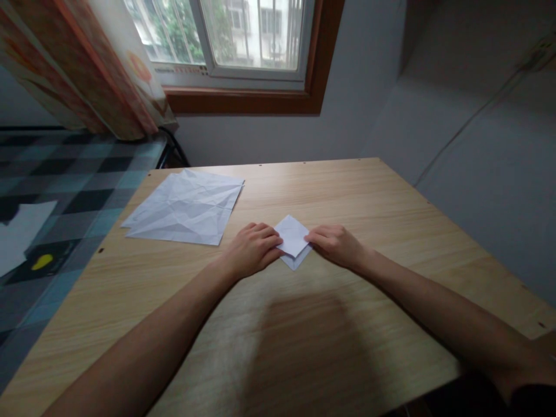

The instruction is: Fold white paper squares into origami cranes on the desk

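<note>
A small white sheet of folded paper lies near the middle of the wooden table, turned like a diamond, with a lower layer showing at its near corner. My left hand pinches its left corner between thumb and fingers. At the right corner, my right hand grips the paper the same way, fingers closed. The fingertips partly cover both side corners.
Creased white sheets lie stacked at the table's far left. Left of the table is a checked cloth surface bearing white paper. Behind stand a window and a curtain.
</note>
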A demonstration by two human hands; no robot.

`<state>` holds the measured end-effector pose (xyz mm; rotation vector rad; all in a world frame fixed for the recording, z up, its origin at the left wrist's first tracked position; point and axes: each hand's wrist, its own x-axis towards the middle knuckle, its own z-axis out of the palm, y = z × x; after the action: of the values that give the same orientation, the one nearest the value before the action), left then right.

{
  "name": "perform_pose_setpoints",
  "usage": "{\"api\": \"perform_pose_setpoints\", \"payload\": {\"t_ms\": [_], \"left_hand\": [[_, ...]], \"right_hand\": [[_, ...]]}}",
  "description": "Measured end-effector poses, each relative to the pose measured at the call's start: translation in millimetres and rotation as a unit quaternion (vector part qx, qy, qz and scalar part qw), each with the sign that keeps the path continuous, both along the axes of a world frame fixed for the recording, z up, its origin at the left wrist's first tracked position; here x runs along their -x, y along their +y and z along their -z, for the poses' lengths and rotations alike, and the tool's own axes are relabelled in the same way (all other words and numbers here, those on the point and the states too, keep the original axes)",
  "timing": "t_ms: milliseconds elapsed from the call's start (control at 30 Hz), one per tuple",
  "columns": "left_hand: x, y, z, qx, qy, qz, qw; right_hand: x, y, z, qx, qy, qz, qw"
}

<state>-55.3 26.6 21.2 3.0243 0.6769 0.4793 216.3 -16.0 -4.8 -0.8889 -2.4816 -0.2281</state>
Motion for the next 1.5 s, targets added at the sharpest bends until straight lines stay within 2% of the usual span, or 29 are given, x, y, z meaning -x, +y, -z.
{"api": "perform_pose_setpoints", "payload": {"t_ms": [100, 167, 233, 267, 333, 433, 533, 700, 867, 1100, 1233, 1333, 1500], "left_hand": [[-1.1, -1.2, 2.1, -0.058, -0.014, -0.032, 0.998], [-1.8, -2.5, 3.2, -0.096, -0.031, -0.060, 0.993], [-2.8, -4.0, 3.7, -0.124, -0.045, -0.076, 0.988], [-3.4, -4.8, 3.7, -0.134, -0.051, -0.079, 0.986], [-5.0, -6.5, 3.2, -0.151, -0.060, -0.079, 0.984], [-7.8, -9.5, 0.9, -0.177, -0.069, -0.056, 0.980], [-10.1, -12.9, -2.5, -0.199, -0.070, -0.016, 0.977], [-10.1, -17.2, -4.8, -0.229, -0.079, 0.022, 0.970], [-7.6, -18.2, -4.6, -0.217, -0.094, 0.019, 0.971], [1.7, -8.7, -11.6, -0.128, -0.046, -0.019, 0.991], [7.9, -0.9, -9.9, -0.125, -0.014, -0.002, 0.992], [9.1, 3.5, -6.0, -0.134, -0.032, -0.004, 0.990], [6.2, 4.9, -3.5, -0.136, -0.095, 0.011, 0.986]], "right_hand": [[5.4, -3.8, 0.5, -0.033, 0.092, 0.046, 0.994], [9.6, -9.7, -1.4, -0.095, 0.146, 0.097, 0.980], [14.3, -17.0, -4.2, -0.161, 0.155, 0.128, 0.966], [17.1, -20.4, -5.5, -0.174, 0.138, 0.121, 0.967], [24.1, -25.4, -7.3, -0.138, 0.077, 0.079, 0.984], [36.9, -26.3, -8.5, -0.020, 0.006, 0.060, 0.998], [49.0, -21.2, -10.4, 0.054, -0.037, 0.068, 0.996], [58.2, -10.3, -12.5, 0.130, -0.083, 0.067, 0.986], [50.3, -6.2, -8.3, 0.151, -0.053, 0.047, 0.986], [24.9, -0.4, -10.5, 0.150, -0.025, 0.006, 0.988], [13.1, 4.5, -6.5, 0.190, 0.044, -0.020, 0.981], [10.1, 3.6, -4.5, 0.225, 0.103, -0.034, 0.968], [18.3, -4.3, -7.7, 0.251, 0.199, 0.009, 0.947]]}}
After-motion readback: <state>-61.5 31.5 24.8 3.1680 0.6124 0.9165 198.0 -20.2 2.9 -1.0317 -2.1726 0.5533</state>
